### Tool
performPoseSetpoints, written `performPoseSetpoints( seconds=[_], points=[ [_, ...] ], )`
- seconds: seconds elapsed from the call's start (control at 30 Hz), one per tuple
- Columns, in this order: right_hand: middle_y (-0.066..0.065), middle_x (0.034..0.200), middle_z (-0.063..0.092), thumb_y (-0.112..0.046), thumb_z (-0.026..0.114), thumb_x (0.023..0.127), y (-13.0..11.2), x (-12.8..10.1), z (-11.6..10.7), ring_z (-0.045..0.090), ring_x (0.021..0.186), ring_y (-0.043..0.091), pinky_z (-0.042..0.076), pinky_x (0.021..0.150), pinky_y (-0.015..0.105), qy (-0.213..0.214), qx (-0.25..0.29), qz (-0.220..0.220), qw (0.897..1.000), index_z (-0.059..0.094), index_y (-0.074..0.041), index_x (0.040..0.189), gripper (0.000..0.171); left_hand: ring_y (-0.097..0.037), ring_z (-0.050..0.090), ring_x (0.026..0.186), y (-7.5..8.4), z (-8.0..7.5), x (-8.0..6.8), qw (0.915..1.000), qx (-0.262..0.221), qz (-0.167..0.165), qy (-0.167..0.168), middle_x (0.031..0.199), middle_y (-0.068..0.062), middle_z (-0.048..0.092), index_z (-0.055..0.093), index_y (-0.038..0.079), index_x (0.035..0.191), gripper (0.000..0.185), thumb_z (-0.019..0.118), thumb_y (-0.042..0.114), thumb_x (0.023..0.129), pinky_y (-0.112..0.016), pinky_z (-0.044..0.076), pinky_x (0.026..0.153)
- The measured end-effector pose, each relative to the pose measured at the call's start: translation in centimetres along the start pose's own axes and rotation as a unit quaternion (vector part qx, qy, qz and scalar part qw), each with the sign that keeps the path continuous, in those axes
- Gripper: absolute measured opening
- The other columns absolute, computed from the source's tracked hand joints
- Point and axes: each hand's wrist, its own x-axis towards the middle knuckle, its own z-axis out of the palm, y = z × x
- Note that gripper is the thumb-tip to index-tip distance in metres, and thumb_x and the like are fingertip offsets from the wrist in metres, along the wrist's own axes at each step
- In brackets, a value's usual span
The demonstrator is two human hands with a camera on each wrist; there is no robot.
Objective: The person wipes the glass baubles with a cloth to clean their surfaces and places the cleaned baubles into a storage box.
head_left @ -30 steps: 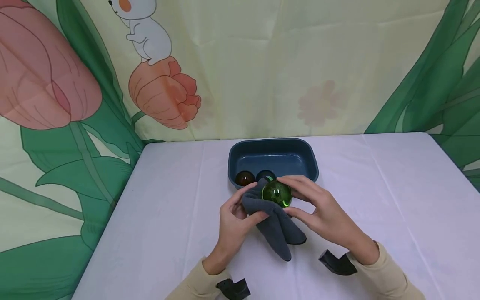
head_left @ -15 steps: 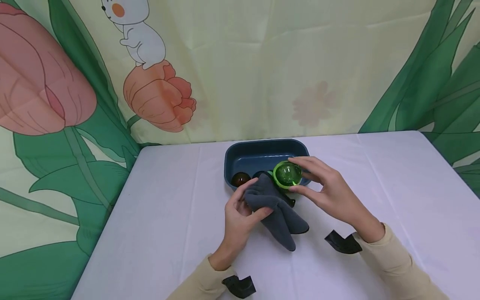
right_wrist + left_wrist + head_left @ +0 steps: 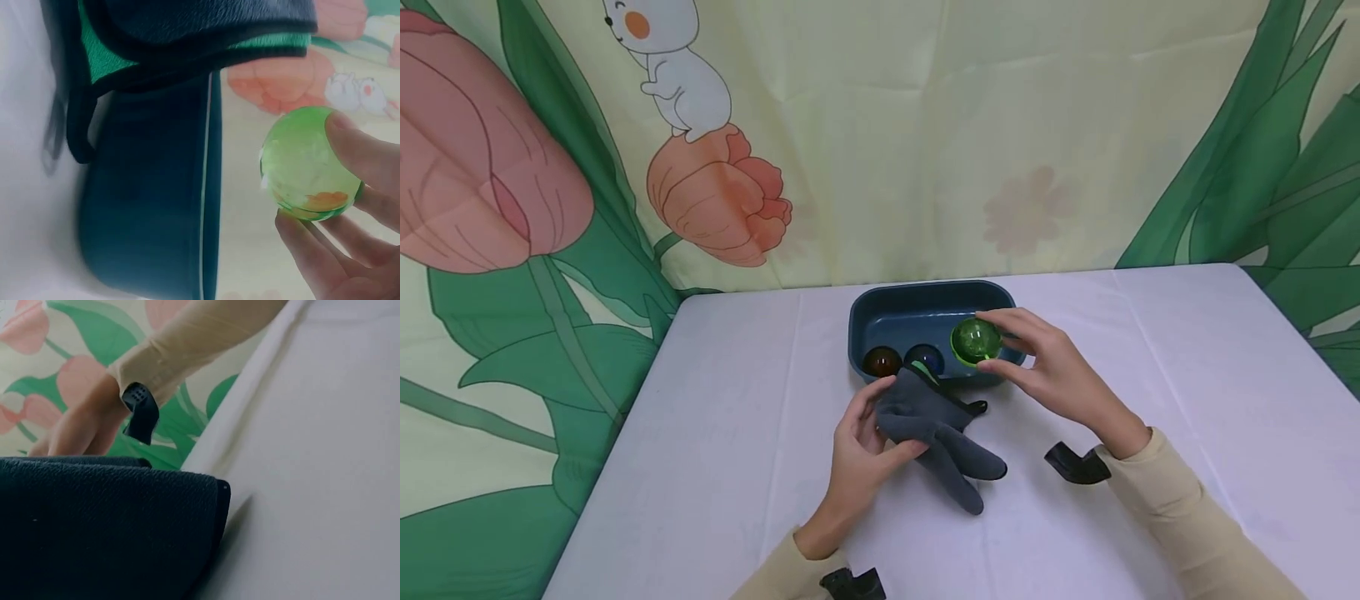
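Note:
In the head view my right hand pinches a clear green glass ball between thumb and fingertips. The ball is over the right front part of a dark blue rectangular tray. The right wrist view shows the ball held above the tray's rim. My left hand grips a dark grey cloth with a green underside and black edging. This cloth hangs in folds in front of the tray, apart from the ball. Most of its green side is hidden.
An amber-brown ball and a dark blue ball lie side by side in the tray's front left. A white cloth covers the table. Behind the table hangs a curtain printed with flowers.
The green ball has left the cloth and moved forward over the tray in my right hand. My left hand has drawn the cloth back slightly, uncovering more of the blue ball.

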Motion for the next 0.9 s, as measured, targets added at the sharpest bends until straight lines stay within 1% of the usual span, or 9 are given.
performPoseSetpoints(
  seconds=[0.07, 0.23, 0.3, 0.37, 0.57, 0.73, 0.9],
  points=[
    [0.009, 0.130, 0.059, -0.005, 0.081, 0.081, 0.2, 0.1, 0.1, 0.060, 0.115, 0.021, 0.054, 0.096, 0.041, -0.005, 0.002, 0.002, 1.000, 0.057, -0.005, 0.136, 0.060, -0.020, 0.052, 0.130, 0.0, -0.6, -0.3, 0.9999, 0.007, -0.007, -0.011, 0.147, -0.018, 0.045, 0.042, 0.003, 0.145, 0.077, 0.082, 0.003, 0.080, -0.027, 0.046, 0.108],
    [0.012, 0.132, 0.058, -0.006, 0.081, 0.081, 0.7, 0.4, 0.3, 0.060, 0.118, 0.027, 0.053, 0.096, 0.047, -0.021, -0.011, 0.017, 1.000, 0.056, -0.002, 0.137, 0.061, -0.021, 0.050, 0.132, -0.3, -1.8, -1.0, 0.9987, 0.031, -0.015, -0.037, 0.148, -0.018, 0.041, 0.039, 0.005, 0.147, 0.081, 0.082, 0.000, 0.079, -0.026, 0.046, 0.108],
    [0.013, 0.132, 0.057, -0.005, 0.081, 0.081, 0.9, 0.6, 0.5, 0.060, 0.117, 0.028, 0.053, 0.097, 0.048, -0.028, -0.017, 0.026, 0.999, 0.056, -0.001, 0.137, 0.061, -0.021, 0.049, 0.133, -0.3, -2.2, -1.3, 0.9981, 0.042, -0.021, -0.039, 0.148, -0.017, 0.040, 0.038, 0.007, 0.148, 0.082, 0.082, 0.000, 0.079, -0.026, 0.045, 0.109],
    [0.014, 0.131, 0.057, -0.005, 0.081, 0.080, 1.1, 0.7, 0.8, 0.061, 0.116, 0.029, 0.053, 0.097, 0.048, -0.034, -0.022, 0.035, 0.999, 0.056, -0.001, 0.137, 0.062, -0.020, 0.049, 0.133, -0.4, -2.5, -1.5, 0.9975, 0.049, -0.036, -0.036, 0.148, -0.015, 0.040, 0.039, 0.009, 0.148, 0.082, 0.082, 0.000, 0.078, -0.025, 0.045, 0.109],
    [0.017, 0.130, 0.057, -0.009, 0.080, 0.083, 1.5, 1.1, 1.2, 0.062, 0.112, 0.030, 0.055, 0.097, 0.049, -0.056, -0.054, 0.062, 0.995, 0.056, 0.001, 0.137, 0.060, -0.021, 0.050, 0.132, -0.7, -3.6, -2.0, 0.9952, 0.066, -0.065, -0.032, 0.149, -0.012, 0.039, 0.039, 0.013, 0.148, 0.083, 0.082, -0.002, 0.077, -0.024, 0.044, 0.109],
    [0.019, 0.126, 0.059, -0.013, 0.080, 0.084, 1.8, 1.6, 1.5, 0.064, 0.102, 0.029, 0.058, 0.090, 0.047, -0.069, -0.078, 0.080, 0.991, 0.056, 0.002, 0.137, 0.060, -0.019, 0.050, 0.132, -0.7, -4.6, -2.4, 0.9929, 0.077, -0.086, -0.027, 0.149, -0.011, 0.039, 0.039, 0.014, 0.148, 0.084, 0.082, 0.000, 0.078, -0.022, 0.046, 0.107],
    [0.020, 0.120, 0.061, -0.015, 0.079, 0.086, 2.2, 2.1, 1.8, 0.063, 0.097, 0.027, 0.058, 0.086, 0.046, -0.087, -0.104, 0.088, 0.987, 0.057, 0.004, 0.135, 0.058, -0.017, 0.051, 0.132, -0.7, -5.7, -2.8, 0.9907, 0.075, -0.108, -0.035, 0.151, -0.012, 0.038, 0.037, 0.012, 0.149, 0.086, 0.082, -0.001, 0.077, -0.023, 0.048, 0.104]
  ],
)
